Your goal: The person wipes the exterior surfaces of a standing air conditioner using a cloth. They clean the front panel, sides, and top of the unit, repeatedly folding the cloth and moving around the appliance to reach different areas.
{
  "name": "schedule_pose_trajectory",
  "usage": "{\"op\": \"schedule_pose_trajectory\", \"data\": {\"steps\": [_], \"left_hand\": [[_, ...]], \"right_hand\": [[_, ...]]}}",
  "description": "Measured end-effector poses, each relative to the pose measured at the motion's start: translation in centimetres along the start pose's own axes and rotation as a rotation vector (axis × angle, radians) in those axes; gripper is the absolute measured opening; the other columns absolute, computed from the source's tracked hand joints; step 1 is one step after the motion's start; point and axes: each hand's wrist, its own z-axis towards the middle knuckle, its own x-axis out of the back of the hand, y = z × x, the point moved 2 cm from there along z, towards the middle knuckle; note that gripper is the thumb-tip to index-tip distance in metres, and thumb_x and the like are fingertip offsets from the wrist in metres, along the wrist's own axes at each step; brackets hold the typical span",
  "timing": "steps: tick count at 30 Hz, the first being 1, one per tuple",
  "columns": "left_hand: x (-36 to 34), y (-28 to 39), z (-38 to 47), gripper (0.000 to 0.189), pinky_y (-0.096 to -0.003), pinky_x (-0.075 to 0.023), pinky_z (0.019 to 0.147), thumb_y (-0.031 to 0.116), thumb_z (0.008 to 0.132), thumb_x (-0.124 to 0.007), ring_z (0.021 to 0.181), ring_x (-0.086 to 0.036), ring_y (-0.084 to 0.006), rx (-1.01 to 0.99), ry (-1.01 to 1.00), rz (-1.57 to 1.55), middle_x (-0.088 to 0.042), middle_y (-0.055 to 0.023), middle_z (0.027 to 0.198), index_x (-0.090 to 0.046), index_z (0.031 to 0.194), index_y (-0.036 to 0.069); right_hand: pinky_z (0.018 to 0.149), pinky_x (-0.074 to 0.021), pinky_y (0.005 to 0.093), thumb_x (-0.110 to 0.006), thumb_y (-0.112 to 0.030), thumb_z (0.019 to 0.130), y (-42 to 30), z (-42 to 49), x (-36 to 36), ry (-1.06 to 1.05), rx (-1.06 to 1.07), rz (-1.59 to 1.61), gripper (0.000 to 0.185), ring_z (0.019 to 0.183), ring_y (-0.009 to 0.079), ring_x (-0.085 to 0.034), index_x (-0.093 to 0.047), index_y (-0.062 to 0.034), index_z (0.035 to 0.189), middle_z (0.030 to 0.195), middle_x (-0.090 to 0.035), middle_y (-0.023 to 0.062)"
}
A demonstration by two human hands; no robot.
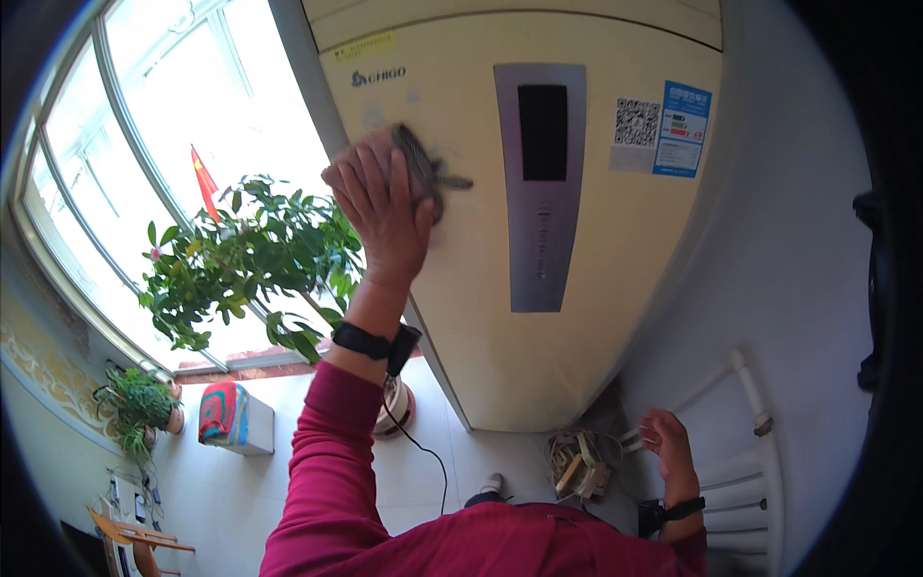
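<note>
My left hand point(389, 213) presses a bunched grey and pinkish cloth point(414, 157) flat against the front of a cream floor-standing air conditioner point(447, 332). The fingers are spread over the cloth, and one twisted end sticks out to the right. Faint smudges show on the panel around it, below the CHIGO maker's mark. Right of the cloth runs a purple-grey control strip point(544, 245) with a dark display point(544, 133). Low on the right, my right hand point(667, 440) hangs apart from the cabinet, its fingers loosely curled around nothing.
A leafy potted plant point(259, 260) stands left of the cabinet before a bright window point(166, 94). On the floor are a box of cords and devices point(588, 479) and a cloth-covered box point(249, 425). White pipes point(771, 476) line the right wall. A black cord point(440, 465) trails from my left wrist.
</note>
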Motion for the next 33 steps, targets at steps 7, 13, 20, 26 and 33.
{"op": "schedule_pose_trajectory", "data": {"steps": [7,13,20,26,33], "left_hand": [[4.0,-2.2,15.0,0.07,-0.0562,-0.0019,0.114,0.038,0.091,-0.051,0.145,-0.001,-0.0387,-0.024,0.08,0.052,-0.008,-0.0137,0.159,-0.021,0.152,0.019],[4.6,-0.8,21.3,0.067,-0.0558,-0.0006,0.114,0.041,0.093,-0.047,0.146,-0.001,-0.0362,0.017,0.175,0.088,-0.008,-0.0102,0.159,-0.021,0.152,0.023],[3.4,8.8,20.1,0.069,-0.0575,-0.0094,0.114,0.035,0.09,-0.053,0.145,-0.008,-0.0355,-0.131,0.14,0.052,-0.012,-0.0082,0.159,-0.023,0.151,0.024],[2.4,15.8,20.3,0.071,-0.053,-0.0161,0.114,0.03,0.087,-0.058,0.143,-0.017,-0.0333,-0.305,0.169,-0.053,-0.02,-0.0071,0.157,-0.026,0.15,0.023],[-0.4,25.0,19.4,0.072,-0.0461,-0.0165,0.115,0.027,0.086,-0.058,0.144,-0.018,-0.0265,-0.633,0.163,-0.13,-0.023,-0.004,0.156,-0.026,0.15,0.02]], "right_hand": [[0.071,-0.0511,0.0289,-0.059,-0.035,0.092,0.6,-0.1,0.4,0.056,0.033,0.123,0.034,0.087,0.0145,-0.065,-0.058,-0.0118,0.117,0.102,-0.066,0.0042],[0.068,-0.0511,0.029,-0.059,-0.036,0.092,0.4,0.2,0.9,0.071,0.105,0.215,0.036,0.085,0.0141,-0.065,-0.057,-0.0105,0.117,0.102,-0.066,0.004],[0.074,-0.0507,0.0298,-0.059,-0.039,0.092,0.2,0.0,1.6,0.028,0.199,0.262,0.039,0.09,0.0154,-0.064,-0.057,-0.0085,0.117,0.107,-0.064,0.006],[0.078,-0.05,0.0305,-0.06,-0.04,0.091,-0.6,-0.8,3.1,0.054,0.211,0.262,0.041,0.092,0.0155,-0.063,-0.057,-0.0097,0.117,0.108,-0.064,0.006],[0.074,-0.05,0.0308,-0.056,-0.034,0.092,-0.3,-1.6,3.8,0.105,0.167,0.32,0.033,0.087,0.0154,-0.064,-0.058,-0.01,0.114,0.103,-0.065,0.005]]}}
